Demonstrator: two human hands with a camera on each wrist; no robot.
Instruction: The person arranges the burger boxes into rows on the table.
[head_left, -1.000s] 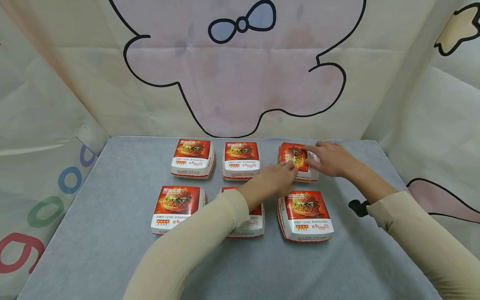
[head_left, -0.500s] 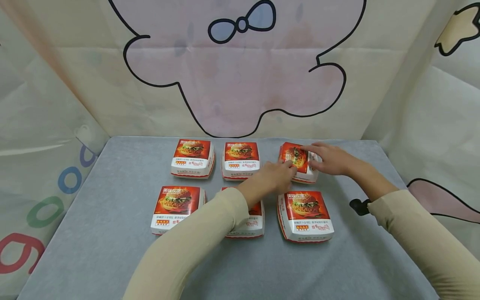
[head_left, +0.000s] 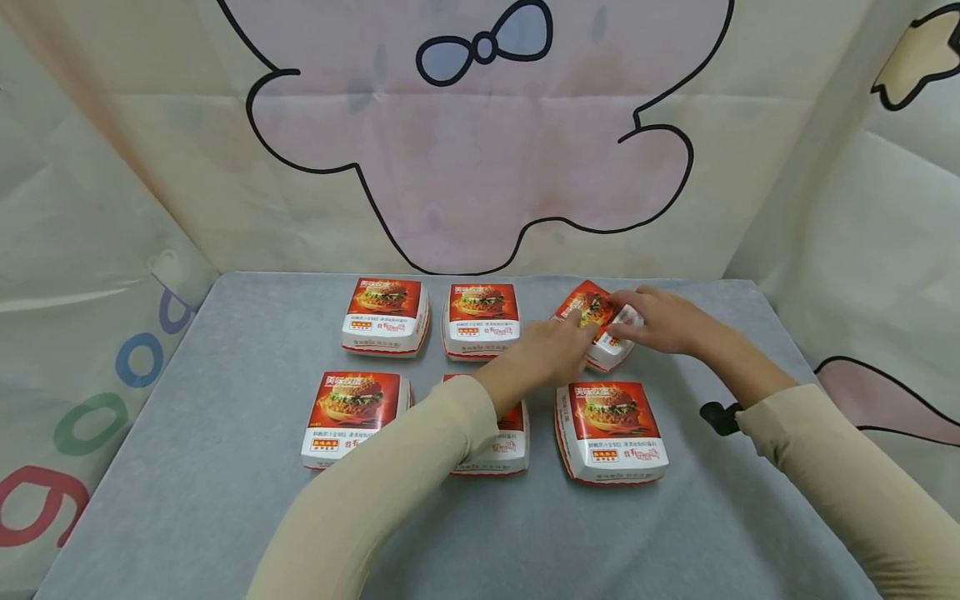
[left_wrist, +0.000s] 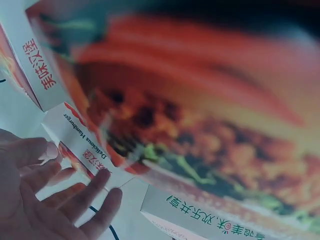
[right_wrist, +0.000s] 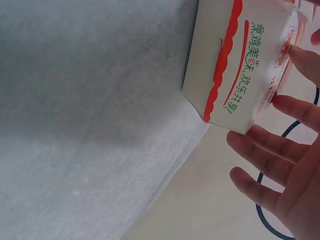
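Both hands are at the far right hamburger box [head_left: 588, 302], red and white with a burger picture, which sits slanted on the table. My left hand [head_left: 551, 354] reaches its fingertips to the box's left and front side, covering part of it. At the right end, the fingers of my right hand [head_left: 660, 321] lie against the lid and side. In the right wrist view, fairly straight fingers of the right hand [right_wrist: 295, 145] touch the edge of the box [right_wrist: 240, 65]. Spread fingers of the left hand [left_wrist: 55, 195] show in the left wrist view beside the box [left_wrist: 75, 140].
Boxes of the same kind form two rows: far left [head_left: 385, 312], far middle [head_left: 482, 317], near left [head_left: 352, 408], near middle [head_left: 506, 454] partly under the left arm, near right [head_left: 611, 429]. Grey cloth [head_left: 187, 500] covers the table. Printed curtains [head_left: 480, 183] stand behind and beside it.
The far right box has turned clockwise as seen from above, from nearly square to slanted, with its front corner shifting nearer. The hands moved slightly with it. Other boxes stayed put.
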